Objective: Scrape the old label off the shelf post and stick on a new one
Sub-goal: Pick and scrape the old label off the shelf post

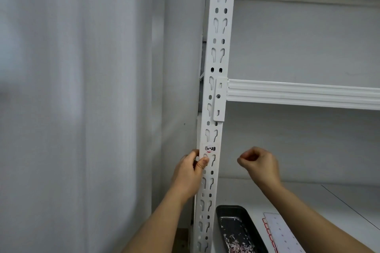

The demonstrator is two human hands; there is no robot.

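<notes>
Paper scrapings fill a black tray (239, 230) on the shelf; left hand (190, 172) grips the post (216, 96) below a round label (210, 148), writing unreadable; right hand (260, 163) curled, empty.

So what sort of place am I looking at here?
Probably a storeroom or stockroom. A white slotted shelf post carries a small label, a bare shelf beam runs off to the right, and a dark tray of scraps sits on the lower shelf.

Left hand (192, 172) grips shelf post (213, 92), thumb just below round label (210, 148); right hand (260, 163) curled beside post, over black tray (242, 230)
</notes>
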